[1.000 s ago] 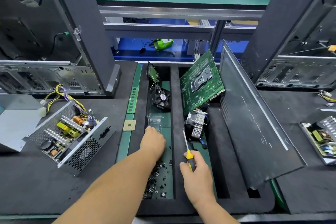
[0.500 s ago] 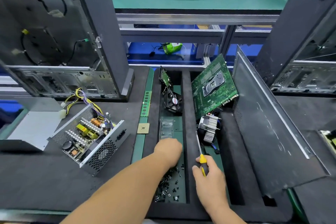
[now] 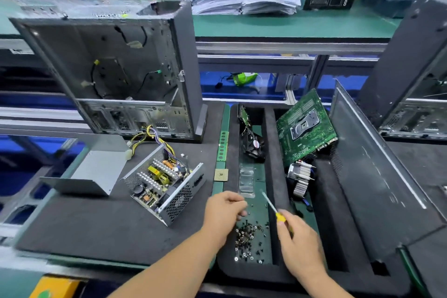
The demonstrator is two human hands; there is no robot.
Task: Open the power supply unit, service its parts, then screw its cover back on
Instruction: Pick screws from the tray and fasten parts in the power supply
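Note:
The opened power supply unit [image 3: 164, 182] lies tilted on the black mat, its circuit board, coils and wire bundle exposed. Its grey metal cover [image 3: 95, 172] lies just to the left of it. My left hand [image 3: 223, 211] hovers over the pile of dark screws [image 3: 246, 236] in the tray's middle slot, its fingertips curled together on what looks like a small screw. My right hand [image 3: 298, 247] grips a yellow-handled screwdriver [image 3: 274, 208], whose shaft points up and to the left over the same slot.
The black foam tray [image 3: 271, 143] also holds a motherboard [image 3: 306, 128], a heatsink [image 3: 301, 178], a fan [image 3: 254, 146], RAM sticks and a CPU chip [image 3: 221, 175]. An empty PC case [image 3: 116, 75] stands behind the unit. A large side panel [image 3: 377, 184] leans at the right.
My left hand has lifted off the screw pile with its fingertips drawn together. My right hand has raised the screwdriver slightly. The view has swung left and up.

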